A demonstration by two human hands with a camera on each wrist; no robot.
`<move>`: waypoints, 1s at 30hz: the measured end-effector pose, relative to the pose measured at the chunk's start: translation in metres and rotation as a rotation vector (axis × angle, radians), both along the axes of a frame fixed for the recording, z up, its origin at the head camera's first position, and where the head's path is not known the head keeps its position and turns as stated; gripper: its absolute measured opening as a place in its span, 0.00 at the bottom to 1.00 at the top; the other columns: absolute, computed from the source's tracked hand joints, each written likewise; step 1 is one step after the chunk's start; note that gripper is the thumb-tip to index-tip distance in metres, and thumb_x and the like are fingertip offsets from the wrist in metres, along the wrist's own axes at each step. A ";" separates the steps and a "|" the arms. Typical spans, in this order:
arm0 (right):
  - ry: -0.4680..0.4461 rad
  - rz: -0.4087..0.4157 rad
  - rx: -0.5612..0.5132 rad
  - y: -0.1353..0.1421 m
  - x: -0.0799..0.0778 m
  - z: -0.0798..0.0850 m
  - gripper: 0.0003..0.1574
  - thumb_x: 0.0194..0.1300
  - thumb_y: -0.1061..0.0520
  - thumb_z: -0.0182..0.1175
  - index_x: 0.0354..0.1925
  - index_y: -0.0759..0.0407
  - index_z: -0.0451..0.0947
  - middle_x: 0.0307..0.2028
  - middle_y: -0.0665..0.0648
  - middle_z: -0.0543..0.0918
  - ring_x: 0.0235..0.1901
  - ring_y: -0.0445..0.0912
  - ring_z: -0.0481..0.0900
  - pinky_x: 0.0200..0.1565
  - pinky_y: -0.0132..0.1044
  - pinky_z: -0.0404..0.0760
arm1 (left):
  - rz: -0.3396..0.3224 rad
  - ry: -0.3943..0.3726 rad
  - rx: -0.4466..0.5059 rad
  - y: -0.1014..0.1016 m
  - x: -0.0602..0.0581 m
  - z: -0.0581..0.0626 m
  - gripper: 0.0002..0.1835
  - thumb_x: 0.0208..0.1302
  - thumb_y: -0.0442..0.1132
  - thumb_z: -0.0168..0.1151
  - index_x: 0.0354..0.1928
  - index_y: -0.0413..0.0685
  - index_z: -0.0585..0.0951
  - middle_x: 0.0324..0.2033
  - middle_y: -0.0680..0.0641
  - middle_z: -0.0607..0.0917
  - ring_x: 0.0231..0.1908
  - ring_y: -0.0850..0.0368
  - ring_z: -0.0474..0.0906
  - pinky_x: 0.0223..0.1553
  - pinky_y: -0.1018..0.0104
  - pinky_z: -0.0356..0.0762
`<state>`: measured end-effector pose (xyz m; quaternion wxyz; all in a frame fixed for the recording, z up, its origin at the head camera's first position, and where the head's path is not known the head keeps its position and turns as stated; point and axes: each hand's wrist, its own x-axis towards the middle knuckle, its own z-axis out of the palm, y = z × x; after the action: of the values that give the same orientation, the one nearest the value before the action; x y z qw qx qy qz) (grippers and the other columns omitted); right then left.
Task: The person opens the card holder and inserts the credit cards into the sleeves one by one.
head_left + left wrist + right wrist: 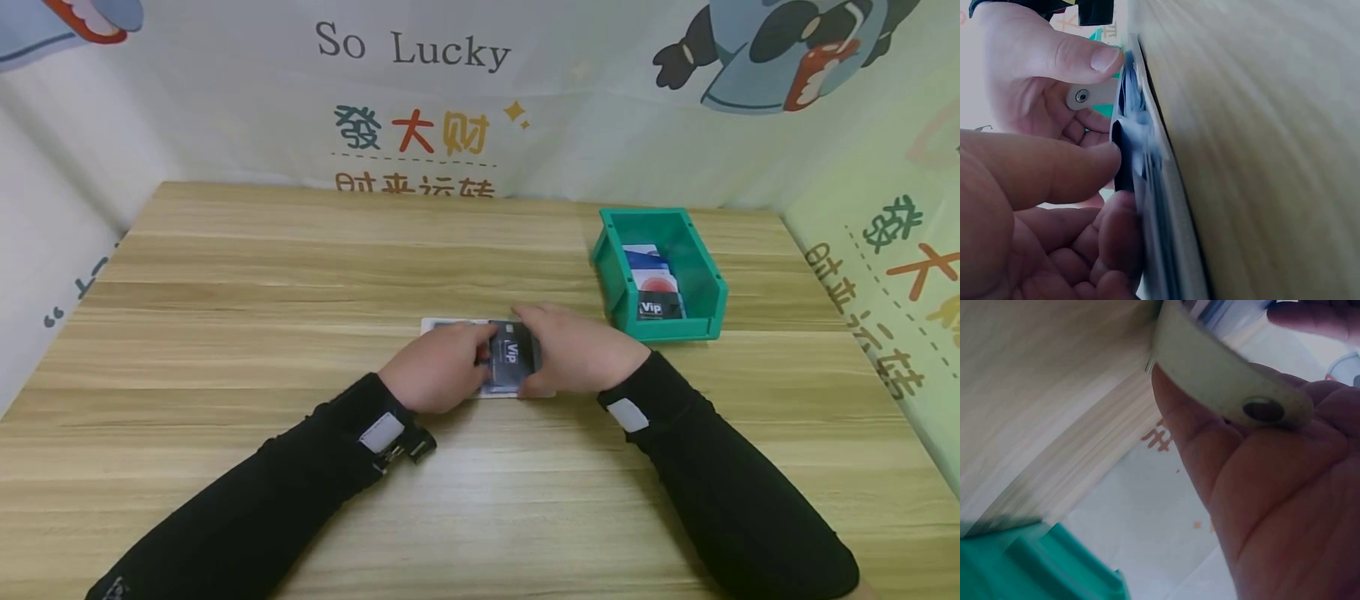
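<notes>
A card holder with a pale cover and clear plastic pages lies open on the wooden table. On its right half shows a dark "Vip" card. My left hand pinches a page edge of the holder beside that card, thumb above and curled fingers below; in the left wrist view the dark edge bows up there. From the right, my right hand grips the holder, fingers at the far edge and thumb at the near one. A pale snap strap lies along the right palm, its metal snap showing.
Behind and right of my right hand stands a green bin with several cards in it, a dark "Vip" one in front. Printed cloth hangs behind the wooden table and along its sides.
</notes>
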<state>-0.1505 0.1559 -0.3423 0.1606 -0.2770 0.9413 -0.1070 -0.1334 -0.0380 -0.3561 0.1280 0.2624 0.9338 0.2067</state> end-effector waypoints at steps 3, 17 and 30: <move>-0.025 -0.023 0.021 0.001 -0.002 0.002 0.64 0.42 0.40 0.75 0.70 0.58 0.53 0.60 0.55 0.68 0.50 0.44 0.66 0.55 0.40 0.70 | 0.005 -0.007 -0.008 0.000 0.000 0.001 0.31 0.62 0.41 0.59 0.66 0.41 0.65 0.46 0.48 0.77 0.43 0.60 0.71 0.49 0.60 0.73; -0.044 -0.057 -0.063 0.005 -0.005 -0.002 0.62 0.44 0.41 0.74 0.69 0.55 0.53 0.58 0.57 0.67 0.47 0.45 0.68 0.51 0.40 0.74 | 0.007 -0.003 -0.020 0.001 0.001 -0.001 0.36 0.57 0.47 0.66 0.66 0.44 0.66 0.50 0.47 0.76 0.44 0.61 0.70 0.49 0.60 0.73; -0.068 -0.137 -0.268 0.008 -0.009 0.005 0.26 0.65 0.67 0.50 0.61 0.58 0.65 0.49 0.55 0.74 0.44 0.46 0.70 0.50 0.44 0.75 | 0.008 -0.017 -0.033 0.002 0.003 0.001 0.43 0.52 0.52 0.69 0.68 0.44 0.64 0.53 0.46 0.74 0.43 0.61 0.69 0.49 0.61 0.72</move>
<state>-0.1591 0.1640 -0.3369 0.1461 -0.2274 0.9293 -0.2518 -0.1309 -0.0359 -0.3549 0.1394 0.2545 0.9370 0.1942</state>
